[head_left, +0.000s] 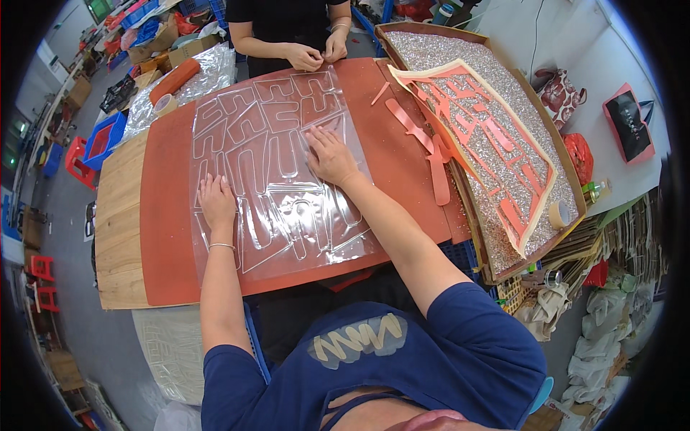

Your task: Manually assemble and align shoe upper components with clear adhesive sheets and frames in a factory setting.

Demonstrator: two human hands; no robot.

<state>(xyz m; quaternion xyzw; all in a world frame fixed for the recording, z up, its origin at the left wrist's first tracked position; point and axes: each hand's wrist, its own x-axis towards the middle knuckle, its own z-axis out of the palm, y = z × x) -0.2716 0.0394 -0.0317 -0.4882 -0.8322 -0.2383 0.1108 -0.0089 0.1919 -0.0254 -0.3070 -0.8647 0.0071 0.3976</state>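
Note:
A clear plastic sheet (248, 188) marked with many outlined, strip-like shapes lies on a red-brown mat (167, 215). My left hand (217, 202) rests flat near the sheet's left edge, fingers stretched out. Farther off, toward the sheet's right side, my right hand (332, 156) lies palm down with its fingers extended. Both hands are open, pressing on the plastic and holding nothing. Light glares off the sheet's near half. Salmon-pink cut pieces (438, 172) lie on the board to the right of the sheet.
A co-worker's hands (316, 56) meet at the far table edge. At right, a glitter-filled tray (438, 49) holds a cream-edged frame (552, 172) with pink strips and a tape roll (558, 214). A blue crate (106, 140) and red stool (77, 164) stand left.

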